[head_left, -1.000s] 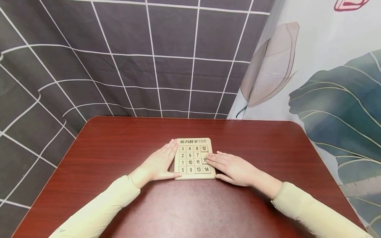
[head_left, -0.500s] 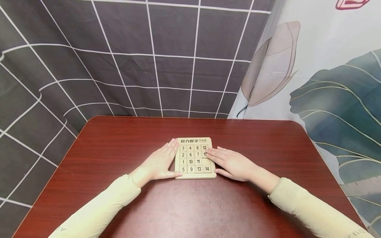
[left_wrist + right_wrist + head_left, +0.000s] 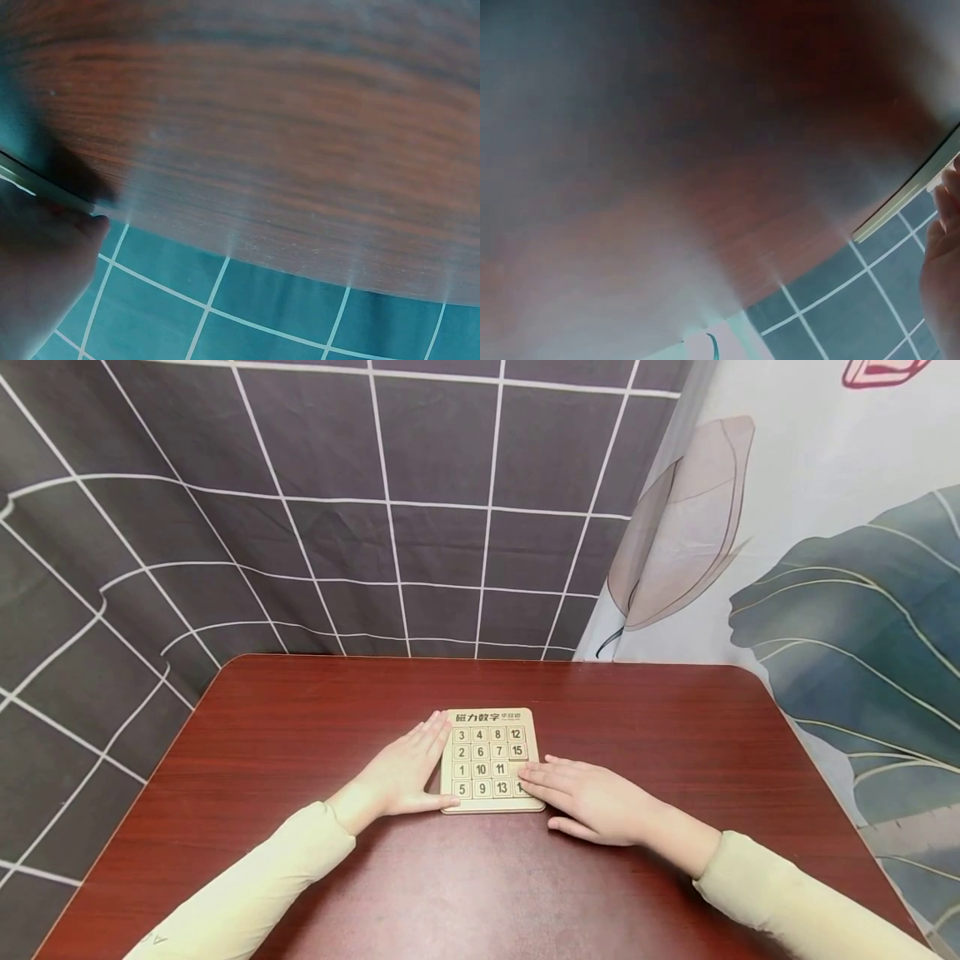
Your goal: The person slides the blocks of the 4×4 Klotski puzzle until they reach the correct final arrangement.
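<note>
A pale wooden number slide puzzle lies flat on the table, its numbered tiles in four rows under a printed heading. Tile 15 sits at the right end of the second row, above a gap beside tile 11. My left hand rests along the puzzle's left edge, fingers straight, thumb on the lower left corner. My right hand reaches in from the right with extended fingers, fingertips over tile 14 and partly covering it. Both wrist views show just part of each hand at the board's edge.
The reddish-brown wooden table has rounded far corners. Behind it hangs a dark grey curtain with a white grid. A white curtain with leaf prints hangs at the right.
Tile 15 has slid up from the third row into the second, leaving the gap below it. My right hand moved up with it, then back down to tile 14. My left hand stays put.
</note>
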Tool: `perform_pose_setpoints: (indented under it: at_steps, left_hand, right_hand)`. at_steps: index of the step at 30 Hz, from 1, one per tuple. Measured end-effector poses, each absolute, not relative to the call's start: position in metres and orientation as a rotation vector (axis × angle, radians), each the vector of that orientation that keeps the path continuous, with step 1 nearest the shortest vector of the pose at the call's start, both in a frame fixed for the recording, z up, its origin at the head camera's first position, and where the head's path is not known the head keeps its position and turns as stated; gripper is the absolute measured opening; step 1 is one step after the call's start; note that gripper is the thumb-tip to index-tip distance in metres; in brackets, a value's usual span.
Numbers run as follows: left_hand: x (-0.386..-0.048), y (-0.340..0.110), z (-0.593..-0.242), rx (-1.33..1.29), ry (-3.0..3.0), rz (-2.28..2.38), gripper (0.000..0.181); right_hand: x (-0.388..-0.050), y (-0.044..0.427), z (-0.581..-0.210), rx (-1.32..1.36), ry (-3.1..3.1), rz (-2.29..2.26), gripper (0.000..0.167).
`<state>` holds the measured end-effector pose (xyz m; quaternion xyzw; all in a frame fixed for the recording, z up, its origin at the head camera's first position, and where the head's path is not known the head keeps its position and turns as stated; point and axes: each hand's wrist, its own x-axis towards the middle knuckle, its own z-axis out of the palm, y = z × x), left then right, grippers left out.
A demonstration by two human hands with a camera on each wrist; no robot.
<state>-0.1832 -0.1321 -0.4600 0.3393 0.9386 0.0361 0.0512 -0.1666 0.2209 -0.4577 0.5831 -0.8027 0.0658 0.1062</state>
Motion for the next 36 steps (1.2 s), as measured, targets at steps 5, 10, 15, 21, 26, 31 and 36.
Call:
perform_pose_setpoints:
  at_steps: [5, 10, 15, 21, 26, 31, 36]
  left_hand:
    - [-0.184, -0.132, -0.460, 1.038, 2.862, 0.122, 0.116]
    - [-0.184, -0.132, -0.459, 1.037, 2.862, 0.121, 0.116]
    - [-0.184, -0.133, -0.459, 1.041, 2.861, 0.120, 0.116]
    - [-0.184, -0.133, -0.459, 1.047, 2.865, 0.124, 0.115]
    - [-0.183, -0.132, -0.459, 1.039, 2.865, 0.127, 0.116]
    - [-0.180, -0.129, -0.457, 1.049, 2.857, 0.142, 0.115]
    - [-0.181, -0.131, -0.456, 1.043, 2.862, 0.125, 0.115]
  right_hand:
    - [-0.164, 0.220, -0.457, 1.719, -2.373, 0.173, 0.060]
    - [-0.168, 0.218, -0.457, 1.698, -2.385, 0.178, 0.060]
    - [-0.174, 0.217, -0.457, 1.678, -2.399, 0.177, 0.059]
    - [-0.180, 0.215, -0.458, 1.646, -2.414, 0.163, 0.057]
    - [-0.178, 0.216, -0.458, 1.656, -2.417, 0.162, 0.059]
    - [-0.171, 0.214, -0.458, 1.690, -2.391, 0.153, 0.060]
    - [-0.167, 0.207, -0.459, 1.737, -2.369, 0.150, 0.060]
